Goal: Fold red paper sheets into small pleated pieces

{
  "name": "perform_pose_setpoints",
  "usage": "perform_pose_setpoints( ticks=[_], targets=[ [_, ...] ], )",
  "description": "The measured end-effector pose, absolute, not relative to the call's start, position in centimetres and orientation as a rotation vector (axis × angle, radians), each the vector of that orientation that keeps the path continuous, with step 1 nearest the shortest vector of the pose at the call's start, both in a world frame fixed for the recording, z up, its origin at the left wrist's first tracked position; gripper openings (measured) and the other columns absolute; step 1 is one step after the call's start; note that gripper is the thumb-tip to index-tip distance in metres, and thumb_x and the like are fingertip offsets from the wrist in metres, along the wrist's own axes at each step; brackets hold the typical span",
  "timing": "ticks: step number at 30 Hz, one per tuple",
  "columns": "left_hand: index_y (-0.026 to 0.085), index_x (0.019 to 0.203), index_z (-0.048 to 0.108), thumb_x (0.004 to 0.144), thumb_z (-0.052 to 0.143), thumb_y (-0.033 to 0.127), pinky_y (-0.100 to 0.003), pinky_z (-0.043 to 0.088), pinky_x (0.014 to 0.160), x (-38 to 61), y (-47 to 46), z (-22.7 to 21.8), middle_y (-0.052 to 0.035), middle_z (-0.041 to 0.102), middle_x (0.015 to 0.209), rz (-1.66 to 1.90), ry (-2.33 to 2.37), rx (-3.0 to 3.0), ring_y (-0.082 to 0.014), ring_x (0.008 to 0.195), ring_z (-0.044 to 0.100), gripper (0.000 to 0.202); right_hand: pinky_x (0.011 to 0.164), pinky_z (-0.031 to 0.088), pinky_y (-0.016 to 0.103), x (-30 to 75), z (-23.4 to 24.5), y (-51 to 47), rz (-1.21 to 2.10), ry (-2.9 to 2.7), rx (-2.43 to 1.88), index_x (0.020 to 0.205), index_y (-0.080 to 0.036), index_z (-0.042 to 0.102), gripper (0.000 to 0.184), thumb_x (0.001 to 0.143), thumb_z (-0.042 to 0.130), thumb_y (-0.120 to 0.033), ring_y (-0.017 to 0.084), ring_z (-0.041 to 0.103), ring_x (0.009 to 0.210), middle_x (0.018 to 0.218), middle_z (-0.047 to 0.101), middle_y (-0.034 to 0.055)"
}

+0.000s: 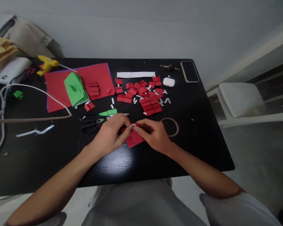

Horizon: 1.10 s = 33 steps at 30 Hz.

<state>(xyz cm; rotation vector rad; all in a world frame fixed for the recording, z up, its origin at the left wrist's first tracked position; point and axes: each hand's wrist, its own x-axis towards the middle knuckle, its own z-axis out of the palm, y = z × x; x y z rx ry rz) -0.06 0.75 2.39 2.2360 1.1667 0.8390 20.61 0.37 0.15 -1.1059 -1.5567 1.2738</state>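
Note:
Both hands meet over a folded red paper piece (135, 140) near the front middle of the black table. My left hand (113, 133) pinches its upper left part with thumb and fingers. On the upper right side, my right hand (157, 133) grips the same paper, its thumb pressed beside a small white strip (134, 125). Fingers cover part of the paper. Black-handled scissors (91, 123) lie just left of my left hand, with a green paper piece (108, 112) across them. A tan ring (176, 127) rests beside my right hand.
Behind the hands lie several folded red pieces (151, 106) and white scraps. Farther left are red sheets (58, 94), a green paper stack (74, 89), a yellow glue gun (47, 64) and a looping cable (37, 85). A white case (169, 82), keys (170, 67) and phone (190, 71) sit back right.

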Motion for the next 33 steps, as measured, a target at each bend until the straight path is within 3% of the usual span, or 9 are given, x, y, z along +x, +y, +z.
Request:
perform_pose_setpoints(
  ticks=[6,13,19,23,26,29,31,33],
  targets=[
    [0.019,0.087,0.065,0.1,0.063,0.025,-0.032,0.052,0.077,0.1,0.4,2.5,-0.0037,0.07,0.088,0.89,1.23,2.087,-0.0176,0.082,0.066,0.015,0.074,0.06,0.028,20.6,0.1,-0.2,0.959,-1.667,-1.059,0.098,-0.021,0.077,0.011,0.098,0.07,-0.029,0.016,0.075,0.078,0.091,0.08,0.0027],
    [0.018,0.067,0.062,0.092,0.077,0.04,-0.029,0.052,0.072,-0.1,0.5,3.0,-0.0028,0.074,0.08,0.941,1.342,1.71,-0.0171,0.077,0.07,0.036,0.076,0.063,0.031,20.8,0.8,-0.2,0.986,-1.583,-1.059,0.099,-0.022,0.079,0.011,0.097,0.071,-0.029,0.018,0.077,0.08,0.093,0.082,0.003],
    [0.019,0.102,0.071,0.098,0.068,0.037,-0.027,0.052,0.075,-0.2,0.8,2.8,-0.0009,0.072,0.09,0.945,1.249,1.672,-0.015,0.079,0.066,0.018,0.068,0.061,0.028,20.5,0.8,0.0,1.216,-1.392,-1.127,0.093,-0.023,0.079,0.011,0.092,0.076,-0.033,0.017,0.076,0.075,0.083,0.08,-0.0002],
    [0.019,0.09,0.07,0.099,0.065,0.039,-0.027,0.047,0.067,-0.2,0.7,2.8,0.0009,0.066,0.079,0.832,1.182,1.683,-0.014,0.071,0.059,0.022,0.067,0.061,0.029,20.5,0.9,0.1,1.347,-1.425,-1.143,0.091,-0.023,0.08,0.018,0.09,0.078,-0.041,0.018,0.076,0.074,0.083,0.08,0.0006],
    [0.019,0.088,0.068,0.101,0.061,0.042,-0.026,0.044,0.062,-0.3,0.6,2.9,0.0013,0.064,0.074,0.712,1.193,1.67,-0.0141,0.067,0.057,0.028,0.078,0.065,0.035,22.0,1.8,0.5,1.366,-1.559,-1.182,0.099,-0.024,0.08,0.019,0.09,0.078,-0.04,0.021,0.079,0.084,0.092,0.082,0.0028],
    [0.019,0.089,0.071,0.101,0.059,0.047,-0.028,0.047,0.064,-0.1,0.4,3.1,-0.0013,0.07,0.078,0.561,1.213,1.734,-0.0164,0.068,0.062,0.032,0.099,0.062,0.046,24.9,3.2,0.8,1.021,-1.836,-1.356,0.114,-0.026,0.077,0.026,0.088,0.081,-0.029,0.025,0.077,0.102,0.11,0.081,0.0057],
    [0.02,0.096,0.075,0.102,0.057,0.046,-0.032,0.053,0.072,0.2,0.3,3.2,-0.0044,0.076,0.088,0.505,1.23,1.866,-0.0198,0.077,0.069,0.033,0.115,0.052,0.054,27.0,3.7,0.8,0.805,-2.082,-1.48,0.125,-0.028,0.073,0.044,0.083,0.084,-0.023,0.031,0.067,0.126,0.132,0.073,0.0079],
    [0.02,0.11,0.076,0.105,0.051,0.043,-0.036,0.055,0.087,0.1,0.3,3.4,-0.0077,0.079,0.106,0.504,1.248,2.008,-0.024,0.094,0.074,0.034,0.12,0.046,0.058,28.7,3.8,0.7,0.757,-2.246,-1.609,0.143,-0.029,0.063,0.071,0.077,0.088,-0.022,0.034,0.055,0.141,0.15,0.06,0.0104]
  ],
)
